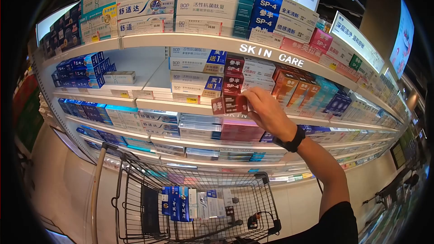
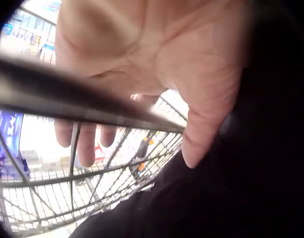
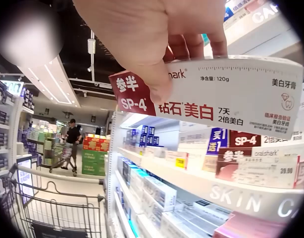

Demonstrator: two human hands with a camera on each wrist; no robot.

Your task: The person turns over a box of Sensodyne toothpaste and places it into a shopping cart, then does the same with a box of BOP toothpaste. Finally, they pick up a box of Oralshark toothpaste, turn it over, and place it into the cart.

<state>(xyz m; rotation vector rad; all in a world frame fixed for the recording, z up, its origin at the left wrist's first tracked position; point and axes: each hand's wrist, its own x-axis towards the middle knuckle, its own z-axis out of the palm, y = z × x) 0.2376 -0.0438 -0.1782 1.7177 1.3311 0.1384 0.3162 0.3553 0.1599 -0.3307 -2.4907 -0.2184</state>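
My right hand [image 1: 270, 112] pinches a maroon-and-white toothpaste box [image 3: 241, 94] marked SP-4, thumb across its front face and fingers behind. In the head view the box's maroon end faces me, just in front of the shelf with matching SP-4 boxes [image 1: 257, 73]. My left hand [image 2: 152, 54] hangs over the dark rim bar [image 2: 68, 96] of the shopping cart, seen in the left wrist view. Its fingers dangle loosely past the bar, thumb on the near side. The head view does not show this hand.
The wire shopping cart [image 1: 135, 174] stands below the shelves, holding blue toothpaste boxes [image 1: 181, 203] and several white ones. Tiers of toothpaste boxes fill the shelf unit, with a white SKIN CARE ledge [image 1: 203, 40] above the hand. Another person [image 3: 73, 144] stands down the aisle.
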